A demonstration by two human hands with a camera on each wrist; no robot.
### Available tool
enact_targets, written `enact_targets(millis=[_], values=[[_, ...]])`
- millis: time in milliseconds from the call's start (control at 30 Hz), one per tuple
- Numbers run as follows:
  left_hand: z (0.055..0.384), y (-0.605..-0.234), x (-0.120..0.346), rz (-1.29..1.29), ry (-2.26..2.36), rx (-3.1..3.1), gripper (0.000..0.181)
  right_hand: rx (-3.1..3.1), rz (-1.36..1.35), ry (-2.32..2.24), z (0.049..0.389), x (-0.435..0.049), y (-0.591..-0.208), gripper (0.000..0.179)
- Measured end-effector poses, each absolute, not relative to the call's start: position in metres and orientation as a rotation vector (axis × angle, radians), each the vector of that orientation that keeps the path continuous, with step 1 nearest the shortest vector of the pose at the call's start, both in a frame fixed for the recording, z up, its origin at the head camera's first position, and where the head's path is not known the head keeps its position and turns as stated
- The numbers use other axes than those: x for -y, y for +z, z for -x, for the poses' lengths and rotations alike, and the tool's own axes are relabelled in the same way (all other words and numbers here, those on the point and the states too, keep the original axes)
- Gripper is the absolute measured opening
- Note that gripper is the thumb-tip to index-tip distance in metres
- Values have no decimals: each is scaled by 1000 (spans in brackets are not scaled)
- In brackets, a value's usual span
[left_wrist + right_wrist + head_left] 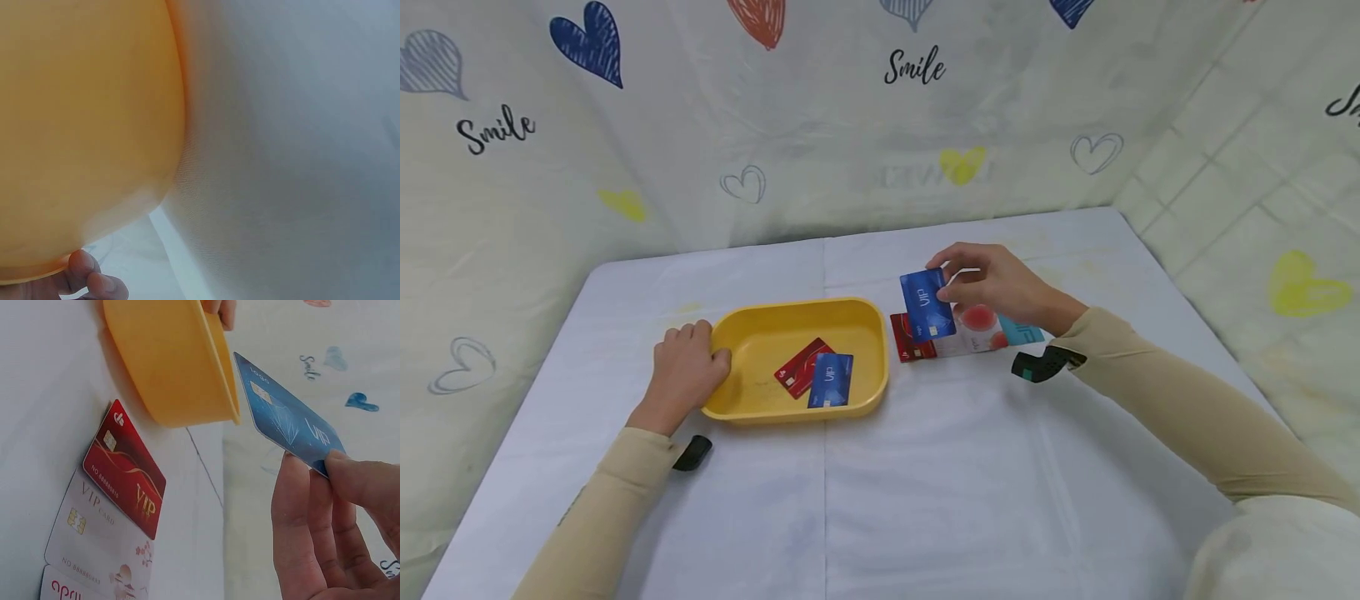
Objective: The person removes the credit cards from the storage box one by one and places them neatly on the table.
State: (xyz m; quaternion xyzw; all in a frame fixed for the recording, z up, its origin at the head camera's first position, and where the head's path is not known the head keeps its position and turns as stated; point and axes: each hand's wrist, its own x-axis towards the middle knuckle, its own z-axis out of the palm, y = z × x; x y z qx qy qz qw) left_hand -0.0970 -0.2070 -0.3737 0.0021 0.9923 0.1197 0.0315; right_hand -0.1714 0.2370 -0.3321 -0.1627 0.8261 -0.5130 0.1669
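Note:
My right hand (988,282) pinches a blue VIP card (927,304) between thumb and fingers, held up above a row of cards. In the right wrist view the raised blue card (287,415) shows its chip and lettering. Below it lie a red VIP card (128,469) and a white VIP card (103,528), overlapping. At the left end of the yellow tray (760,312), my left hand (682,367) grips the rim. Inside the tray are a red card (797,367) and another blue VIP card (832,377), the blue one partly over the red.
The row continues rightward to a teal card (1021,331), partly under my right hand. A white cloth (925,500) covers the table. Hanging sheets printed with hearts and "Smile" stand behind and beside it.

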Motion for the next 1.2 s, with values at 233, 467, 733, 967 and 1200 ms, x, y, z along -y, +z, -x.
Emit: enact_targets(millis=[233,467,733,967,1200], values=[[96,-374,209,-15,376,-3062,37,-2407,426,-1417,172,-247,-335,36],[95,-375,209,-25,379,-3066,39,-2430,378,-1401,174,-261,-341,36],[95,-376,209,-32,391,-3079,39,-2402,337,-1461,176,-278,-347,35],[96,-376,209,-33,389,-3082,38,-2420,262,-1450,178,-291,-352,36],[96,-376,209,-34,395,-3080,36,-2426,171,-1457,179,-305,-357,37]])
